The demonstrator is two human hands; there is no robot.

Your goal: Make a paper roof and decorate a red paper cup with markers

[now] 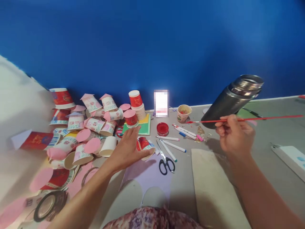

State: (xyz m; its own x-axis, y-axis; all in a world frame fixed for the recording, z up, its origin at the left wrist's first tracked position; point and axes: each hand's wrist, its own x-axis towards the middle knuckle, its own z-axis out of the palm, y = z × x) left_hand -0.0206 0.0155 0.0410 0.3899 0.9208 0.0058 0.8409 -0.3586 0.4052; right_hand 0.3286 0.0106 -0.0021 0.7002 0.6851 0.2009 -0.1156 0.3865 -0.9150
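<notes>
The right hand (pixel 234 135) pinched a thin red paintbrush (pixel 245 119) between fingers and thumb, the brush lying almost level, its tip toward 9 o'clock near a small paper cup (pixel 184 113). A dark steel flask (pixel 232 100) stood tilted just behind that hand, at 12 o'clock. The left hand (pixel 128 149) lay open, fingers spread over a red and white paper cup (pixel 145 145) on its side, touching it without closing. At 3 o'clock of this cup were scissors (pixel 166 161) and markers (pixel 172 147); at 1 o'clock, a red paint pot (pixel 162 128).
</notes>
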